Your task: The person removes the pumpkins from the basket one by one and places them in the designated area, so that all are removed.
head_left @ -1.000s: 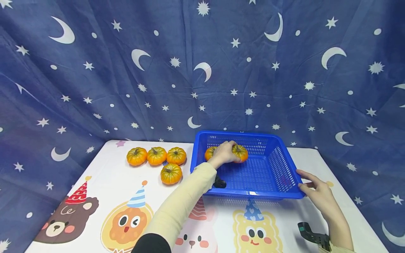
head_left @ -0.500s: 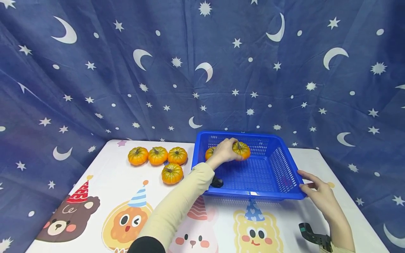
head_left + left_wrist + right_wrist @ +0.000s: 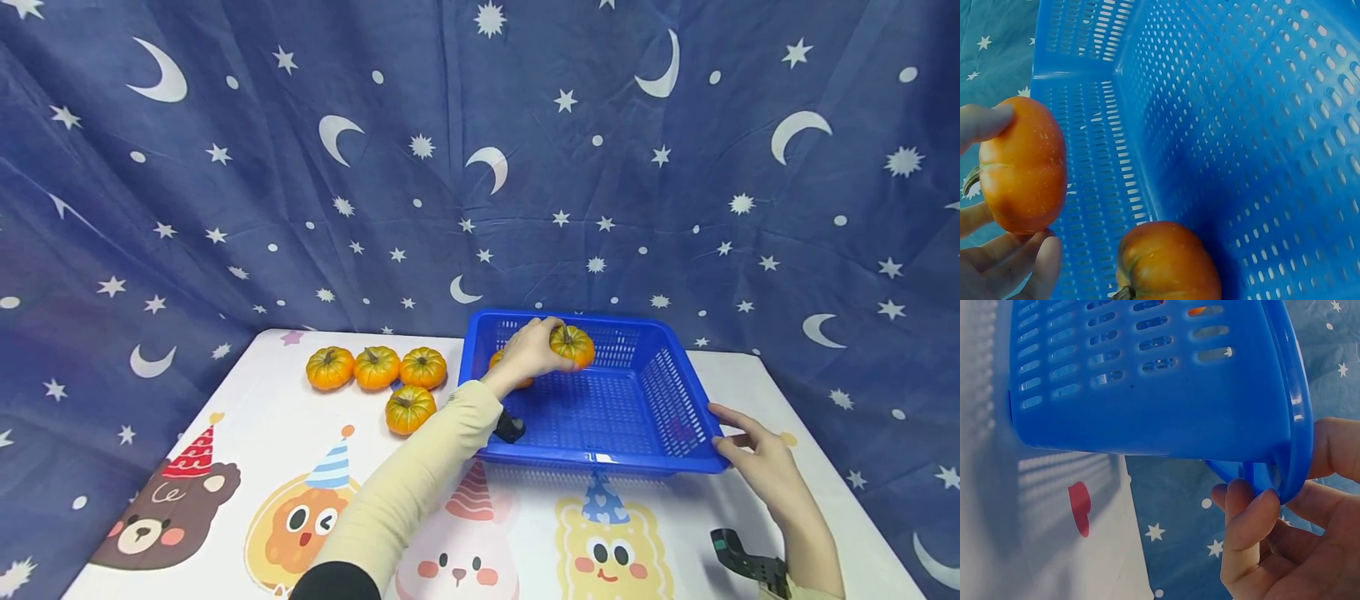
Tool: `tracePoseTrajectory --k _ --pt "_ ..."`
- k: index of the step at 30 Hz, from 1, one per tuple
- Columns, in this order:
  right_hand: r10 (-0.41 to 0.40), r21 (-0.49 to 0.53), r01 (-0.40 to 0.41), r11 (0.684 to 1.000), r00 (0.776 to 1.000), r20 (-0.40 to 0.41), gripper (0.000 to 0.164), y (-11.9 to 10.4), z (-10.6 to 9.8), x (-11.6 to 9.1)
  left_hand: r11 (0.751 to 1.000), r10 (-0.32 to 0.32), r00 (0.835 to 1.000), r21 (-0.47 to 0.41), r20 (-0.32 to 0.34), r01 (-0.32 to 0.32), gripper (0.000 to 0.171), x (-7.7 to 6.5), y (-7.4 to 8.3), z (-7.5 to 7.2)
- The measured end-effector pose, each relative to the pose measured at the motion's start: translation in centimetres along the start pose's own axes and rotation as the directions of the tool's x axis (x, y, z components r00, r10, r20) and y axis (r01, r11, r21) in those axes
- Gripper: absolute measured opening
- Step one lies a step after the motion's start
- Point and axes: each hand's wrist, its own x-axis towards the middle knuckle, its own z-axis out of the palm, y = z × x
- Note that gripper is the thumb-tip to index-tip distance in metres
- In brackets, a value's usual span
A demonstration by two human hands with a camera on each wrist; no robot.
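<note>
My left hand (image 3: 532, 348) grips a small orange pumpkin (image 3: 572, 347) by its sides, held up inside the blue plastic basket (image 3: 592, 457). In the left wrist view the thumb and fingers curl round this pumpkin (image 3: 1025, 165), apart from the basket floor. A second pumpkin (image 3: 1169, 262) lies in the basket below it; in the head view my left hand mostly hides it. At the basket's right end my right hand (image 3: 765, 462) pinches the rim, and the right wrist view has the thumb and fingers on either side of the rim (image 3: 1300, 412).
Left of the basket, several pumpkins (image 3: 377, 367) sit in a row on the white cartoon-print tablecloth (image 3: 262, 450), with one more pumpkin (image 3: 410, 409) in front. A blue curtain (image 3: 420, 208) with moons and stars hangs right behind the basket.
The left hand has lifted its pumpkin a little, up from near the basket floor. The right hand stays on the rim, and the pumpkins on the table have not moved.
</note>
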Motion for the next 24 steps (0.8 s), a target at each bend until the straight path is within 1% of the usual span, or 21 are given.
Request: tracePoseTrajectory --k 6,10,16,24 --pt "-0.003 0.000 0.003 1.000 1.000 0.002 0.048 -0.1 -0.1 0.1 1.000 -0.014 1.000 -0.017 -0.002 0.014 0.072 -0.4 0.0 -1.0" --pt "-0.005 -0.001 0.005 1.000 1.000 0.000 0.048 -0.1 -0.1 0.1 1.000 0.000 1.000 0.005 -0.010 0.000 0.073 -0.7 0.1 -1.7" --pt "0.000 -0.001 0.000 1.000 1.000 -0.003 0.048 -0.1 0.0 0.0 0.999 0.026 1.000 0.041 -0.005 -0.026 0.074 -1.3 0.3 -2.4" --pt "-0.009 -0.007 0.009 1.000 1.000 -0.009 0.048 0.0 0.1 0.1 0.998 0.044 0.999 0.038 0.003 -0.044 0.074 -2.5 0.7 -3.2"
